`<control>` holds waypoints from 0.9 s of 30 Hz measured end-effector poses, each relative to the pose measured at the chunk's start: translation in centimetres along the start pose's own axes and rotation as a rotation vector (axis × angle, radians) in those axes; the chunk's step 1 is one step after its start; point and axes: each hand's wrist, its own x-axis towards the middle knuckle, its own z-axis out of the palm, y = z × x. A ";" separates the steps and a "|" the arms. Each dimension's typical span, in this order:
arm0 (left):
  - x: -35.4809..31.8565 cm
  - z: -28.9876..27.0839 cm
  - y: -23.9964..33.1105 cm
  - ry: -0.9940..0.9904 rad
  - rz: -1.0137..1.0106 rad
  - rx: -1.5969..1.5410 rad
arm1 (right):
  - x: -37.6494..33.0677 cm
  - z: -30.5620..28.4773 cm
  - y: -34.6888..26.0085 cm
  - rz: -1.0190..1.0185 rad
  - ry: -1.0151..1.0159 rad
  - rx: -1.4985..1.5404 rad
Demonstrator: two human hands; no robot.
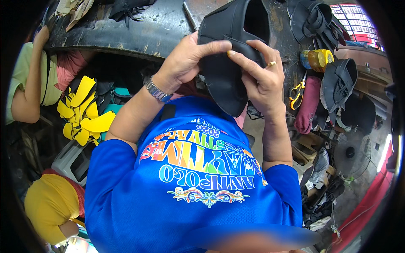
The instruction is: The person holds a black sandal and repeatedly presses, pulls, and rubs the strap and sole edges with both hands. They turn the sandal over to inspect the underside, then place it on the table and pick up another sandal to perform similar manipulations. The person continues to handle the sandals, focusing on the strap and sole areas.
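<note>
Both hands hold a black slip-on sandal (230, 63) up in front of the blue shirt, above the near edge of the dark, glue-stained tabletop (139, 31). The left hand (183, 63) closes around the sandal's side, thumb stretched across the strap band; the right hand (261, 74) grips the opposite side, its fingers curled onto the same band, a ring showing on one finger. The sole points down toward the chest and the open toe end points away.

The step in hand looks like pressing or seating the strap onto the sole — the fingers bear on the joint where upper meets sole. The next move probably calls for firm, even pressure worked along that seam, with the sandal turned to reach the far side.

Around it: more black sandals (337, 82) stacked at the right, yellow-handled scissors (296, 93), a roll of tape (317, 59), and a heap of yellow and teal soles (86, 111) at the left beside another person's arm (25, 90) — well apart from the work.
</note>
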 end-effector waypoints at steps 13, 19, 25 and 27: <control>-0.8 -2.6 -0.8 0.074 -0.070 0.056 | -1.0 -0.2 0.5 0.524 0.169 0.708; -1.0 -2.4 -0.9 0.145 -0.082 0.035 | -1.6 1.0 0.9 0.636 0.239 0.919; -1.4 -2.6 -1.4 0.162 0.025 0.038 | -2.0 1.4 1.3 0.607 0.318 1.015; -1.7 -2.6 -1.7 0.183 0.081 0.036 | -2.2 1.4 1.4 0.579 0.341 1.026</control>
